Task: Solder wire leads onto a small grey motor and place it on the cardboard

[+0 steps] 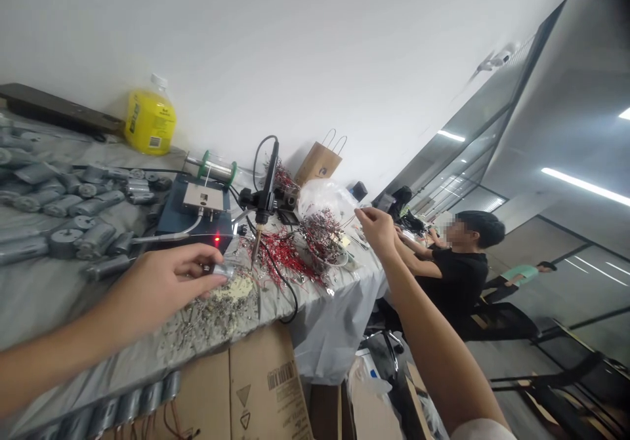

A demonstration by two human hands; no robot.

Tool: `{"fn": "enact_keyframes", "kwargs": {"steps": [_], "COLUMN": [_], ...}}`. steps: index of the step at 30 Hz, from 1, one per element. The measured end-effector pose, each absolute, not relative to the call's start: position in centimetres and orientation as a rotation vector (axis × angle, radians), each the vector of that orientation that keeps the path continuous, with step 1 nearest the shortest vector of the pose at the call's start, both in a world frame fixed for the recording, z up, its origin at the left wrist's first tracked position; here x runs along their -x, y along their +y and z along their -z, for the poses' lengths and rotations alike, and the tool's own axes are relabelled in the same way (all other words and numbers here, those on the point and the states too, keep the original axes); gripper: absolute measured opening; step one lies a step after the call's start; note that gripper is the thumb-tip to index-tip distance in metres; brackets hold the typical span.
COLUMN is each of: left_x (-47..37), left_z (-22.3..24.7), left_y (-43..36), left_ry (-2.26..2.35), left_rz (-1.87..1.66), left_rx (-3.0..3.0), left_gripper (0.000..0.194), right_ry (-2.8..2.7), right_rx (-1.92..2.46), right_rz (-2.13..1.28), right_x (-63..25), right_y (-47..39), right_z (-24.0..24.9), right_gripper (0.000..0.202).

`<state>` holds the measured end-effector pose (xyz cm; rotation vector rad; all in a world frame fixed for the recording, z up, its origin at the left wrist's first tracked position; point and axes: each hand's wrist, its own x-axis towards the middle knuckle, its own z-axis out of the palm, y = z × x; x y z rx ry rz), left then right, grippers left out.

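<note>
My left hand point(184, 273) holds a small silver cylindrical motor point(224, 270) between thumb and fingers, over a table patch strewn with yellowish crumbs and dark bits. Just right of that motor, a soldering iron point(266, 187) points tip down in a stand. My right hand point(378, 229) is raised at the table's right side, fingertips pinched on what looks like a thin wire point(348, 221), barely visible. Beside it lies a tangle of red and black wires point(322, 237), with more red wires point(288, 256) spread toward the iron.
Many loose motors point(63, 197) cover the table's left, and a row of wired motors point(123, 408) lines the front. A solder spool point(219, 170) sits above a blue box point(172, 207). Behind are a yellow bottle point(150, 122) and paper bag point(319, 163). A co-worker point(462, 269) sits right.
</note>
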<state>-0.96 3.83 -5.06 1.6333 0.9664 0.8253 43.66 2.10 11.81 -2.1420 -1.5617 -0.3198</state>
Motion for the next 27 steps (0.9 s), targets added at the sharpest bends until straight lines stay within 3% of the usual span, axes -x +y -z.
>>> {"fn": "enact_keyframes", "kwargs": {"steps": [16, 27], "left_x": [0.9, 0.8], "left_z": [5.1, 4.5], "left_y": [4.0, 3.7], "left_ry": [0.986, 0.99], "left_rz": [-0.818, -0.828], "left_rx": [-1.622, -1.62], "left_gripper": [0.061, 0.063], "right_ry": [-1.749, -1.654], "right_rx": [2.125, 1.96], "right_rz": [0.181, 0.318], "right_x": [-43.2, -42.2], "right_y": [2.3, 1.3], "right_z": [-10.5, -11.4], "right_gripper": [0.035, 0.042]}}
